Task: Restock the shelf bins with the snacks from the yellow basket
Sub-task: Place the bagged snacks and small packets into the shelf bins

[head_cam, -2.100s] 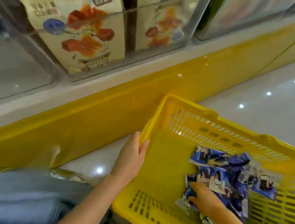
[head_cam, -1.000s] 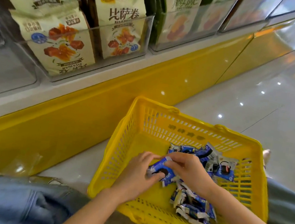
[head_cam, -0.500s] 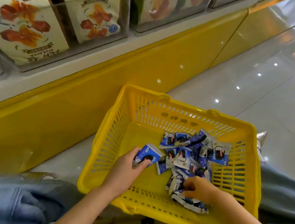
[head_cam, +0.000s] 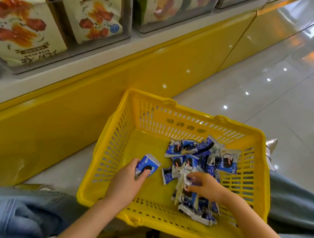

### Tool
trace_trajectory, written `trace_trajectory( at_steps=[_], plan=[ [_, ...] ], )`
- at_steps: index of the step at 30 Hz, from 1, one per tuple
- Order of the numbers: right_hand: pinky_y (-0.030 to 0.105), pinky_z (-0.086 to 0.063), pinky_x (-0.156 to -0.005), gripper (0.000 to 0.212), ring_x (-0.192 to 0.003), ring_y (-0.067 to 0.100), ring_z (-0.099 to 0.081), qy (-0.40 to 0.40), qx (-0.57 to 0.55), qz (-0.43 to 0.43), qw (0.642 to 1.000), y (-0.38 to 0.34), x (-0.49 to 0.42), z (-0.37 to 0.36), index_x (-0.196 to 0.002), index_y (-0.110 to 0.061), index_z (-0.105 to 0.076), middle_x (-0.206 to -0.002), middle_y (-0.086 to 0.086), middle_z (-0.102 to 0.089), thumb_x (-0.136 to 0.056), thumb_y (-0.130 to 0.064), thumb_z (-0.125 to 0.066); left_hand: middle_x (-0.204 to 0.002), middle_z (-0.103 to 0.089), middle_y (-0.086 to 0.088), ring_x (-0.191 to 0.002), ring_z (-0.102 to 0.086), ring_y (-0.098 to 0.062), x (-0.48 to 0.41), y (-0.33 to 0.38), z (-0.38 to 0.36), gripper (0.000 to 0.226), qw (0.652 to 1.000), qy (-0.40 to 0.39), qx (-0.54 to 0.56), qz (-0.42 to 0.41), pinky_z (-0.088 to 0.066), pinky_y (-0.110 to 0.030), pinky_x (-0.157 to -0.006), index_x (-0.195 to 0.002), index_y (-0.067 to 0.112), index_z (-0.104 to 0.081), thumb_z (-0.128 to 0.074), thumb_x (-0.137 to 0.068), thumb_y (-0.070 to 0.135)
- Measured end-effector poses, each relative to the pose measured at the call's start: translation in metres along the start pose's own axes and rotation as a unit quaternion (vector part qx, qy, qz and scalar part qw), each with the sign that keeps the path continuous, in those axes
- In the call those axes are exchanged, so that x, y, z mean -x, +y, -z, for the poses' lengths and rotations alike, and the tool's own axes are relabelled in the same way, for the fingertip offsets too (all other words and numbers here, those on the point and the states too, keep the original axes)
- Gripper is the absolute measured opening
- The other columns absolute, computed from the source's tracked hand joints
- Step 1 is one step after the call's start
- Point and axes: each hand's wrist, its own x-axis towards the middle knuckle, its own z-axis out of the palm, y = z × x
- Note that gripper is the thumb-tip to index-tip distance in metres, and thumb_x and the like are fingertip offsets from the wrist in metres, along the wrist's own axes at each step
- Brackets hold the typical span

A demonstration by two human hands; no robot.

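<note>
A yellow basket [head_cam: 160, 216] sits on the floor between my knees. A pile of small blue-and-white snack packets [head_cam: 200, 159] lies in its right half. My left hand [head_cam: 126, 182] grips one blue snack packet [head_cam: 147, 164] over the basket's left side. My right hand [head_cam: 205, 186] reaches into the pile, its fingers curled round the white-edged packets [head_cam: 184, 179] at the near part of the heap. Clear shelf bins [head_cam: 95, 38] run across the top left.
Large cream snack bags [head_cam: 94, 10] and a green bag [head_cam: 158, 2] fill the clear bins above a yellow shelf base [head_cam: 116, 86]. Glossy grey floor [head_cam: 274, 89] stretches to the right. My jeans-clad legs [head_cam: 8, 211] flank the basket.
My left hand moved from the basket rim into the basket and took a blue packet. My right hand passed it over, then returned to the near part of the pile.
</note>
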Motion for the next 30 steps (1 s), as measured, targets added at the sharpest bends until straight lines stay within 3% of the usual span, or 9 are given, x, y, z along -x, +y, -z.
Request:
trace_trajectory(
  at_steps=[4, 7, 9, 13, 16, 20, 23, 26, 30],
  plan=[
    [0.026, -0.051, -0.079, 0.032, -0.102, 0.011, -0.059, 0.018, -0.231, 0.031, 0.972, -0.058, 0.019, 0.012, -0.126, -0.023, -0.052, -0.126, 0.000, -0.056, -0.095, -0.017, -0.052, -0.092, -0.062, 0.003, -0.074, -0.057, 0.000, -0.001, 0.003, 0.009, 0.014, 0.994, -0.001, 0.093, 0.063, -0.044, -0.009, -0.054, -0.103, 0.019, -0.048, -0.055, -0.092, 0.025],
    [0.030, -0.057, -0.071, 0.026, -0.093, 0.017, -0.068, -0.045, -0.491, 0.062, 0.868, -0.100, 0.030, 0.006, -0.116, -0.016, -0.057, -0.112, 0.005, -0.068, -0.098, -0.007, -0.040, -0.096, -0.062, 0.001, -0.078, -0.057, 0.000, 0.001, 0.012, 0.020, 0.014, 0.971, -0.013, 0.214, 0.108, -0.045, -0.007, -0.054, -0.106, 0.019, -0.049, -0.053, -0.093, 0.014],
    [0.030, -0.057, -0.065, 0.026, -0.087, 0.019, -0.068, -0.052, -0.554, 0.066, 0.828, -0.126, 0.036, 0.000, -0.116, -0.010, -0.057, -0.104, 0.008, -0.071, -0.099, -0.012, -0.037, -0.096, -0.062, 0.007, -0.082, -0.057, 0.001, 0.006, 0.017, 0.028, 0.018, 0.959, -0.006, 0.260, 0.110, -0.043, -0.003, -0.055, -0.109, 0.022, -0.049, -0.052, -0.094, 0.014],
    [0.025, -0.055, -0.065, 0.031, -0.087, 0.015, -0.069, -0.052, -0.537, 0.101, 0.836, -0.166, 0.045, -0.016, -0.105, -0.013, -0.067, -0.104, 0.008, -0.071, -0.084, -0.033, -0.057, -0.100, -0.064, 0.007, -0.086, -0.061, -0.001, 0.022, 0.027, 0.050, 0.021, 0.942, -0.013, 0.323, 0.091, -0.047, -0.009, -0.058, -0.112, 0.023, -0.051, -0.054, -0.093, 0.016],
    [0.023, -0.054, -0.063, 0.033, -0.082, 0.015, -0.070, -0.032, -0.534, 0.131, 0.834, -0.190, 0.052, -0.027, -0.104, -0.005, -0.066, -0.100, 0.011, -0.072, -0.079, -0.027, -0.065, -0.104, -0.065, -0.002, -0.088, -0.066, -0.014, 0.035, 0.033, 0.072, 0.025, 0.932, -0.032, 0.354, 0.077, -0.054, -0.026, -0.058, -0.113, 0.022, -0.051, -0.058, -0.090, 0.017],
    [0.019, -0.053, -0.058, 0.019, -0.075, 0.013, -0.068, -0.014, -0.541, 0.168, 0.824, -0.221, 0.067, -0.037, -0.092, -0.007, -0.061, -0.091, 0.007, -0.071, -0.077, -0.017, -0.068, -0.108, -0.066, -0.006, -0.084, -0.067, -0.008, 0.053, 0.037, 0.109, 0.034, 0.926, -0.015, 0.376, 0.036, -0.055, -0.026, -0.060, -0.114, 0.020, -0.053, -0.064, -0.082, 0.026],
    [0.020, -0.055, -0.066, 0.027, -0.080, 0.014, -0.069, 0.003, -0.460, 0.212, 0.862, -0.246, 0.085, -0.043, -0.091, -0.007, -0.052, -0.092, 0.011, -0.068, -0.072, -0.018, -0.069, -0.097, -0.069, 0.006, -0.080, -0.067, -0.002, 0.063, 0.036, 0.139, 0.030, 0.923, 0.030, 0.385, 0.004, -0.052, -0.019, -0.057, -0.109, 0.023, -0.055, -0.065, -0.081, 0.025],
    [0.026, -0.056, -0.081, 0.022, -0.090, 0.017, -0.068, 0.030, -0.322, 0.248, 0.913, -0.272, 0.101, -0.043, -0.101, -0.009, -0.059, -0.101, 0.009, -0.070, -0.080, -0.012, -0.066, -0.088, -0.070, 0.009, -0.073, -0.066, 0.003, 0.063, 0.032, 0.168, 0.022, 0.924, 0.080, 0.372, -0.040, -0.049, -0.013, -0.055, -0.102, 0.020, -0.053, -0.063, -0.084, 0.014],
    [0.015, -0.050, -0.063, 0.023, -0.071, 0.004, -0.062, 0.018, -0.143, 0.272, 0.952, -0.305, 0.119, -0.041, -0.099, -0.016, -0.061, -0.086, -0.001, -0.067, -0.080, -0.008, -0.070, -0.089, -0.064, 0.008, -0.068, -0.060, 0.012, 0.059, 0.031, 0.212, 0.024, 0.936, 0.166, 0.293, -0.106, -0.044, -0.006, -0.058, -0.093, 0.022, -0.052, -0.064, -0.083, 0.005]
  ],
)
